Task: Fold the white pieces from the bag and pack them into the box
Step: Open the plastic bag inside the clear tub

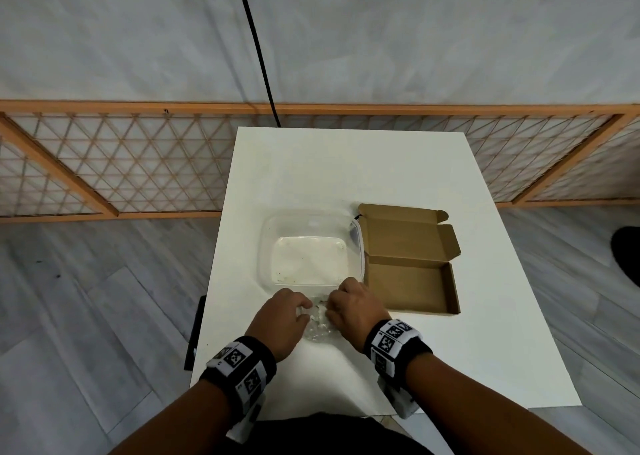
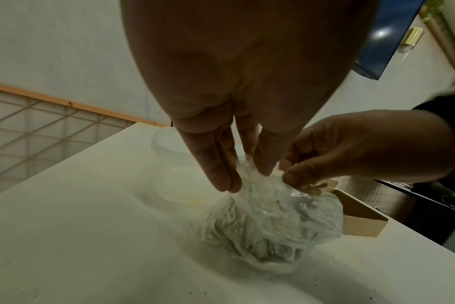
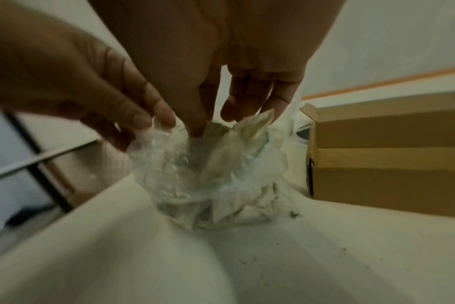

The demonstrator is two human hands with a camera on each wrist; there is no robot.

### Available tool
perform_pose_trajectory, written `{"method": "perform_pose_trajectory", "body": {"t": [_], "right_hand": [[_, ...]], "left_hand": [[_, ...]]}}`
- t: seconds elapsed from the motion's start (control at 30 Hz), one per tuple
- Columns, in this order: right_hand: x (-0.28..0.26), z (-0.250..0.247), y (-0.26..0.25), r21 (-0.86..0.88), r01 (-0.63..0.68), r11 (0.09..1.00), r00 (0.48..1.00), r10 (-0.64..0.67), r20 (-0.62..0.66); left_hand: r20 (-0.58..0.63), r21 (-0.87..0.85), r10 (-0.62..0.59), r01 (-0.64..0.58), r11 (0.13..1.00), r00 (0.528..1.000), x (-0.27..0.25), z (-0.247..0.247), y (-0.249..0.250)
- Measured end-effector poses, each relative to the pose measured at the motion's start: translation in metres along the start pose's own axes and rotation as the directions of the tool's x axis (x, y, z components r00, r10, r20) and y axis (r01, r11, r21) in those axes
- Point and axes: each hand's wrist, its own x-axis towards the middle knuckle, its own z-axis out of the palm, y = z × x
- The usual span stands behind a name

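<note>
A small clear plastic bag (image 1: pixel 317 330) stuffed with crumpled white pieces (image 3: pixel 255 125) sits on the white table (image 1: pixel 346 170) near its front edge. My left hand (image 1: pixel 306 307) pinches the bag's rim on the left side; in the right wrist view the left hand (image 3: pixel 153 123) is at the left of the bag (image 3: pixel 195 174). My right hand (image 1: pixel 330 307) pinches the opposite rim, with one digit down inside the mouth (image 3: pixel 210 123). The bag's mouth is pulled apart between them. An open brown cardboard box (image 1: pixel 412 285) lies empty just right of my hands.
A clear, empty plastic container (image 1: pixel 266 240) stands directly behind the bag, touching the box's left side. The box's lid flap (image 1: pixel 408 236) lies open toward the back. A wooden lattice fence (image 1: pixel 138 163) and a black cable (image 1: pixel 256 49) lie beyond the table.
</note>
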Motion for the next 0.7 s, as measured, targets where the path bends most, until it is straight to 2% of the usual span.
{"method": "perform_pose_trajectory", "body": {"t": [0.13,0.23,0.37,0.47,0.6,0.67,0.7], "right_hand": [[-0.002,-0.02,0.005,0.245,-0.126,0.961,0.989,0.141,-0.046],[-0.005,-0.04,0.005,0.444,-0.164,0.881,0.976,0.211,-0.059],[-0.012,-0.068,-0.004,0.744,-0.198,0.638,0.964,0.265,0.03],[-0.017,-0.083,-0.01,0.876,-0.22,0.429,0.961,0.251,0.118],[-0.021,-0.094,-0.011,0.902,-0.229,0.365,0.963,0.223,0.154],[-0.021,-0.098,-0.011,0.902,-0.224,0.368,0.966,0.205,0.156],[-0.021,-0.1,-0.012,0.892,-0.214,0.398,0.971,0.189,0.149]], "left_hand": [[-0.013,-0.016,-0.035,0.034,0.999,0.999,0.0,0.0,-0.003],[-0.019,-0.036,-0.054,0.053,0.998,0.998,0.0,0.001,-0.006],[0.027,-0.058,-0.05,0.052,0.997,0.998,0.001,0.0,-0.006],[0.103,-0.079,-0.032,0.041,0.996,0.994,0.001,-0.006,-0.006],[0.147,-0.062,-0.032,0.041,0.997,0.989,-0.001,-0.028,0.007],[0.156,-0.045,-0.024,0.032,0.998,0.988,-0.002,-0.045,0.02],[0.151,-0.081,0.001,0.011,0.997,0.988,-0.003,-0.054,0.028]]}}
